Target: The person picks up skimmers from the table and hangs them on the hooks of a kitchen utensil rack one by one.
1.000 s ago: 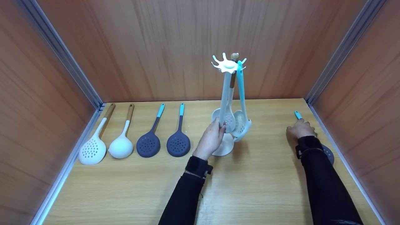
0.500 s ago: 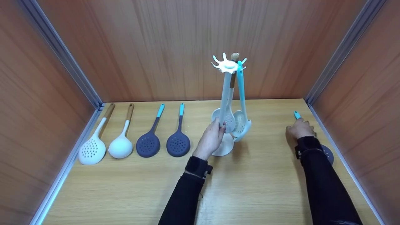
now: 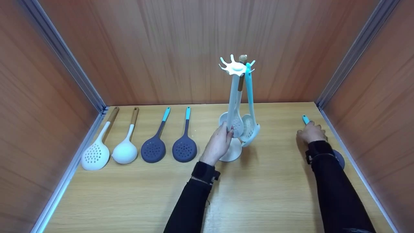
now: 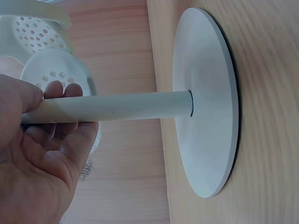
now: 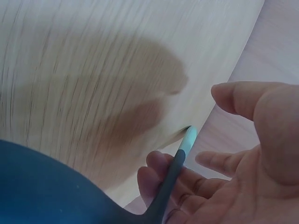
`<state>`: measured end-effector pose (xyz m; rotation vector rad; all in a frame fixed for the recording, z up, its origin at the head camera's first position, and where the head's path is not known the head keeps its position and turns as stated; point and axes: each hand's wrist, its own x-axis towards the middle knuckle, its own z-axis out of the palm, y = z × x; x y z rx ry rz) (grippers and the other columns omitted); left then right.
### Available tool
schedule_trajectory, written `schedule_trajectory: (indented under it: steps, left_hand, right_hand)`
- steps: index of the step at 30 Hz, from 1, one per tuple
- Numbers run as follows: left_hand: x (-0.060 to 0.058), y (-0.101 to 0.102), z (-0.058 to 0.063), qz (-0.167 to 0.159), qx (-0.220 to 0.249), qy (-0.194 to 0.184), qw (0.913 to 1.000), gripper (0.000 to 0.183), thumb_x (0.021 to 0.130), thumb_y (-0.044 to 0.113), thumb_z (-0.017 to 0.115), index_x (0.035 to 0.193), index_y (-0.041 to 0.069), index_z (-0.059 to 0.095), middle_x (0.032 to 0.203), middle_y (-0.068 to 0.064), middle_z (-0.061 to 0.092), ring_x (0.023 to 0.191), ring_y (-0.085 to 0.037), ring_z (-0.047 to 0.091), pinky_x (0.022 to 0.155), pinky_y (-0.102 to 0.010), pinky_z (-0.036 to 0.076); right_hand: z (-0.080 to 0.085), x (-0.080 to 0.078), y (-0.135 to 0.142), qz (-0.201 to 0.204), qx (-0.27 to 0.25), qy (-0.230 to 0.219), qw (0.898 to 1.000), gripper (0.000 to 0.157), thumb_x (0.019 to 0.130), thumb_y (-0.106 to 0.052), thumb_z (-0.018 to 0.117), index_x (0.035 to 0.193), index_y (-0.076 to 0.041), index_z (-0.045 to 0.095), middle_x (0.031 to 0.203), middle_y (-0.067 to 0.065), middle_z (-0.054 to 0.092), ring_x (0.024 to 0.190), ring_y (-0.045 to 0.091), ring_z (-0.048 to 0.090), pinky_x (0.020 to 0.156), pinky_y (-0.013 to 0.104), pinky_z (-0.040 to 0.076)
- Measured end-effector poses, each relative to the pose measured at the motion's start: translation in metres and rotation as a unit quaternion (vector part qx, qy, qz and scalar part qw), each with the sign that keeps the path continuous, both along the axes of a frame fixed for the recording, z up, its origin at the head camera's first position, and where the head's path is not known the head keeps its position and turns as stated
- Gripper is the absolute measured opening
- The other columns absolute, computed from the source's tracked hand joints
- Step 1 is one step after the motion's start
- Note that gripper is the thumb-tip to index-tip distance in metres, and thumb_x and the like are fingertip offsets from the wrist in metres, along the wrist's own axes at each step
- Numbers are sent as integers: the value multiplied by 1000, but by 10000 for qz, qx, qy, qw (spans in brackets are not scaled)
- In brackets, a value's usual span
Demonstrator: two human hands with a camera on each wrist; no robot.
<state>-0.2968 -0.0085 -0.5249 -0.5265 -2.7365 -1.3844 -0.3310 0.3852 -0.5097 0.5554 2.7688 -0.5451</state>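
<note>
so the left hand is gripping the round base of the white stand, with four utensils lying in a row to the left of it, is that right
Not quite: the left hand grips the pole, above the round base, as the left wrist view shows. The rest is right.

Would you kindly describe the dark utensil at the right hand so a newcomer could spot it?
From the white stand, go right towards the side wall. At the right hand is the dark utensil with a turquoise handle end; its two dark lookalikes lie left of the stand.
</note>
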Motion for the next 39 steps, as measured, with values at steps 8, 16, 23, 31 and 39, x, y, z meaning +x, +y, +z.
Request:
schedule_trajectory:
  steps: [8,16,23,31,39]
  left_hand:
    - [0,2,1,38,-3,-77,10000,18,127,21,51,136,8,60,127,-15,75,125,-30,80,107,-50,69]
    - [-1,2,0,-38,6,80,10000,16,126,17,52,135,5,59,126,-17,75,122,-32,80,105,-51,69]
    - [-1,1,-1,-33,55,142,9999,14,126,16,53,133,6,59,124,-17,75,119,-31,79,102,-50,68]
    - [-2,1,-1,26,59,99,9999,14,126,17,53,132,7,60,125,-17,76,119,-30,79,101,-49,68]
    - [-2,1,-2,8,54,85,9999,14,126,17,52,132,7,60,124,-16,76,117,-29,79,99,-47,68]
  right_hand:
    - [-5,-8,2,62,-62,-113,9999,80,119,-30,47,174,19,16,168,55,33,157,74,37,131,81,41]
    - [-10,-13,8,155,-149,-146,9997,80,117,-29,47,173,19,16,166,55,35,158,75,36,130,83,41]
    - [-3,-9,-1,262,-132,-10,9996,76,119,-28,51,172,18,21,160,52,42,153,73,43,128,81,45]
    - [2,-9,-5,412,-96,308,9986,71,119,-25,56,168,18,27,156,50,49,149,71,50,124,81,49]
    - [11,-7,-11,570,-34,644,9963,53,120,-17,52,155,20,41,144,48,55,138,70,57,112,80,55]
